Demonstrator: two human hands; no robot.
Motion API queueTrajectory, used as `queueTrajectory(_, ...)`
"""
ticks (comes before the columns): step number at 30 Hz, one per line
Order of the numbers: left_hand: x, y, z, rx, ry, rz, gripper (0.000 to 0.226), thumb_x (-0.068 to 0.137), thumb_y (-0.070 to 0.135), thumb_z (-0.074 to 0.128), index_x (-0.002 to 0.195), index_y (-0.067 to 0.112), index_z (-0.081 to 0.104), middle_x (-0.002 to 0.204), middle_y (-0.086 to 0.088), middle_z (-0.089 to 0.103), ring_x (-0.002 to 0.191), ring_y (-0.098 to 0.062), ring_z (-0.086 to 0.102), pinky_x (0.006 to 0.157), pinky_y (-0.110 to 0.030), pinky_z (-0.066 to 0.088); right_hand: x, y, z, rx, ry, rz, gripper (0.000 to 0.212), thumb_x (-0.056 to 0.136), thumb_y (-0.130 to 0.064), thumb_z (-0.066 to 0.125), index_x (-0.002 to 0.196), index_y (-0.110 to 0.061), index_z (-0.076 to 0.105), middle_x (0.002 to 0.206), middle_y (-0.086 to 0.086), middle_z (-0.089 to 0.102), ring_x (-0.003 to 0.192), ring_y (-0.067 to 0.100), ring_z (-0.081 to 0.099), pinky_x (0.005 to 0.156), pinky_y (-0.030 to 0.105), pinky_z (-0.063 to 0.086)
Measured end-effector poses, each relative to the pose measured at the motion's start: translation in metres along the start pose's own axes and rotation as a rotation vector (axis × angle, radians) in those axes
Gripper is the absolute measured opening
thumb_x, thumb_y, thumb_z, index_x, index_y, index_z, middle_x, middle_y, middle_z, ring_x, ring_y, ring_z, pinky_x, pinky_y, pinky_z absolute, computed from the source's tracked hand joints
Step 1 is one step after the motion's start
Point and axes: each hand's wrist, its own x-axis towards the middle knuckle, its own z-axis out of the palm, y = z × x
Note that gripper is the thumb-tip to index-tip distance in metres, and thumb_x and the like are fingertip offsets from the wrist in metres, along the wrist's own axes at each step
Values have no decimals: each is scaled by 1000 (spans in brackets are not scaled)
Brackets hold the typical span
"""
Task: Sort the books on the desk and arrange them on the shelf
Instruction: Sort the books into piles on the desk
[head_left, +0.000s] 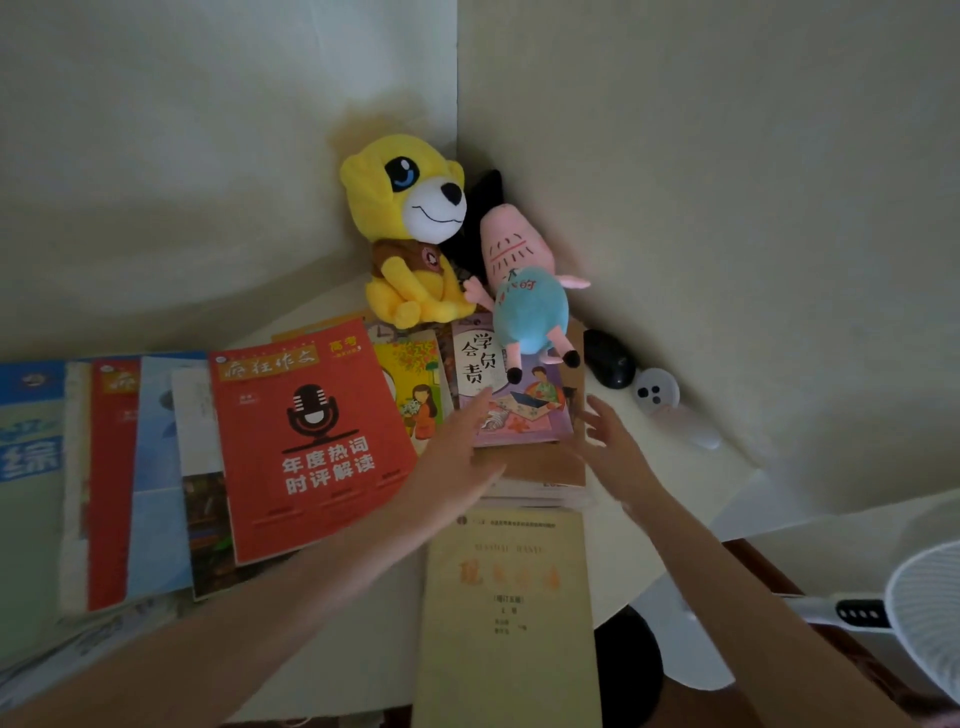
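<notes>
Head view, purple book (514, 400) topped a stack (540, 470) near the far right corner of the desk (670, 483), long axis front-to-back, title end pointing away, left hand (457, 457) straight-fingered at its left edge, right hand (615, 447) spread wide just right, both holding nothing.

Far corner of the counter (649, 519): dog plush (410, 228), with the pig plush (524, 291) just right of it, legs resting on the top book (524, 410) of a stack (540, 467). Right of the stack is a mouse (609, 366), then a round gadget (657, 391). A row of overlapping books (130, 467) runs off left, with the microphone magazine (311, 447) on its right end. Another book (506, 613) lies just near of the stack. The left hand (457, 457) and right hand (618, 452) flank the stack. A fan (930, 608) sits near right, off the counter.
</notes>
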Motion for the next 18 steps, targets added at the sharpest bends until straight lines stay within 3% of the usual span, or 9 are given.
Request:
queueTrajectory(2, 36, 6, -6, -120, 5, -74, 80, 89, 9, 63, 151, 30, 15, 153, -3, 28, 108, -8, 52, 79, -18, 43, 31, -4, 8, 34, -32, 7, 58, 87, -14, 70, 139, -12, 43, 127, -3, 58, 112, 16, 58, 103, 37, 46)
queueTrajectory(4, 61, 7, -10, -252, 2, -192, 82, 88, 7, 64, 152, 24, 15, 154, -5, 25, 102, -13, 55, 75, -22, 41, 54, -1, 18, 74, -30, 32, 60, 83, -9, 73, 136, -11, 46, 125, 6, 63, 110, 21, 63, 101, 46, 48)
queueTrajectory(8, 78, 7, -11, -328, -37, -295, 71, 89, 0, 61, 149, 11, 24, 149, -7, 35, 131, -26, 40, 86, -24, 31, 79, 3, 28, 112, 53, 107, 78, 65, -20, 82, 134, -13, 47, 121, 5, 63, 105, 24, 62, 95, 43, 51)
queueTrajectory(11, 82, 4, -9, -322, -22, -346, 76, 85, -1, 64, 149, 12, 24, 150, -7, 34, 132, -25, 38, 86, -26, 33, 104, 34, 27, 90, 90, 180, 90, 39, -44, 75, 120, -9, 57, 111, 12, 66, 98, 30, 66, 91, 50, 53)
queueTrajectory(12, 82, 1, -9, -336, -20, -355, 78, 83, -1, 67, 148, 13, 27, 149, -7, 36, 131, -26, 40, 87, -28, 37, 108, 40, 25, 91, 96, 207, 91, 38, -47, 75, 118, -7, 59, 111, 14, 66, 98, 31, 66, 90, 50, 53)
queueTrajectory(15, 78, 0, -9, -398, -35, -347, 64, 80, -7, 67, 137, 14, 45, 134, -8, 55, 120, -25, 53, 97, -36, 44, 83, 12, 18, 130, 113, 289, 56, 76, -20, 77, 123, 2, 54, 116, 16, 63, 103, 33, 63, 92, 44, 53)
queueTrajectory(18, 76, 1, -5, -437, -61, -337, 62, 82, -8, 64, 136, 17, 46, 127, -5, 59, 117, -22, 53, 97, -33, 41, 67, 7, 10, 144, 77, 301, 39, 90, -2, 62, 126, 1, 47, 108, 12, 57, 96, 28, 62, 75, 30, 52)
